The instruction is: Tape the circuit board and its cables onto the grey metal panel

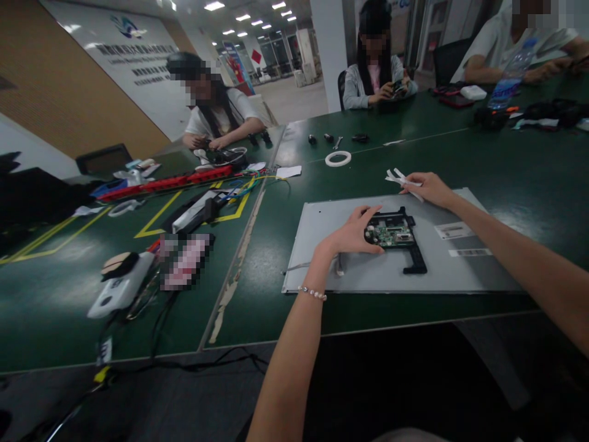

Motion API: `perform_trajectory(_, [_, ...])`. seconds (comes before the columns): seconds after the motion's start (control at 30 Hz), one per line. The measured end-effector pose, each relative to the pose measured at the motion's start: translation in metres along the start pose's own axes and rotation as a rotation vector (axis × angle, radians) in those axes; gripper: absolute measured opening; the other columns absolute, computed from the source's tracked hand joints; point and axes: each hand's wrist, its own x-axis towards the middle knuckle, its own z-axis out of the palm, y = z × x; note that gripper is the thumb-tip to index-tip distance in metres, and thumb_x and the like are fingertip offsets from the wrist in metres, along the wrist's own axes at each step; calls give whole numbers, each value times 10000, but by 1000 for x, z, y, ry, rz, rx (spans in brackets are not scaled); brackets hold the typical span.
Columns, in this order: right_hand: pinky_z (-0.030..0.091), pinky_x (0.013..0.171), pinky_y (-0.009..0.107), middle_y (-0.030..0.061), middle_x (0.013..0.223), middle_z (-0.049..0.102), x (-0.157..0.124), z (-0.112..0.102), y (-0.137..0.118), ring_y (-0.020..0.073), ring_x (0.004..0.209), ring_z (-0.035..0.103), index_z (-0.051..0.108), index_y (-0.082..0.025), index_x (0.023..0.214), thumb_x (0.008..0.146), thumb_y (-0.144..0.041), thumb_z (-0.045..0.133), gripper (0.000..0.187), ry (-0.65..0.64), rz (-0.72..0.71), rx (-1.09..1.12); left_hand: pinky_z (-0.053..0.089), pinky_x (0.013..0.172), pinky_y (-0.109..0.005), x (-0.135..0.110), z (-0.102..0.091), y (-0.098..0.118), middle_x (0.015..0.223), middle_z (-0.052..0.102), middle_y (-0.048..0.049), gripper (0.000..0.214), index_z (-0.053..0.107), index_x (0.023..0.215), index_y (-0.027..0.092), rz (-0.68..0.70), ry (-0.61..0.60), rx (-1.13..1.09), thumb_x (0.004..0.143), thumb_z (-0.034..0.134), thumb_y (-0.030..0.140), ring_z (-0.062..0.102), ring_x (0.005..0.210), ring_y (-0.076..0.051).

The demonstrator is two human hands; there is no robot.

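A grey metal panel (pixel 483 270) lies flat on the green table in front of me. On its middle sits a green circuit board in a black bracket (pixel 396 233). My left hand (pixel 352 233) rests on the board's left edge, fingers curled against it. My right hand (pixel 427 186) is at the panel's far edge, pinched on white flat strips (pixel 399 178) that stick out to the left.
A white tape ring (pixel 338 158) lies beyond the panel. To the left are a red power strip (pixel 179 181), cables, a white device (pixel 122 285) and yellow floor-style markings. Three other people sit at the far side, handling small parts. A water bottle (pixel 513 77) stands far right.
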Motion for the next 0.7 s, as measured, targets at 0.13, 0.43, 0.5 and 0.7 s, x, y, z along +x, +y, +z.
perform_trajectory(0.13, [444,779,298,35,918,686,10,11,-7,204,858,621,698,-202,947,868,-506,536,354,31,-46,-67,220,1176,-467,-1,0,-8,1565,113,-129,1103,161,1510,232,-6,5,-8,621,749,519,148,1451,-330])
perform_trajectory(0.43, [401,795,258,65,907,666,14,2,-2,155,821,590,679,-158,962,874,-282,574,185,408,221,-192,195,1171,-489,2,3,-18,1550,153,-161,1125,207,1502,192,-55,47,-25,590,751,565,179,1435,-357])
perform_trajectory(0.5, [370,759,249,86,918,667,3,-15,4,145,808,574,695,-146,966,852,-267,612,186,440,341,-211,197,1172,-482,2,2,-18,1542,164,-167,1128,216,1500,183,-54,41,-23,587,752,574,190,1430,-359])
perform_trajectory(0.7, [331,726,256,142,938,665,-42,-53,23,130,792,562,710,-90,995,846,-269,605,256,517,505,-177,215,1162,-499,2,1,-17,1525,195,-152,1112,229,1494,216,-55,39,-40,583,754,578,216,1416,-360])
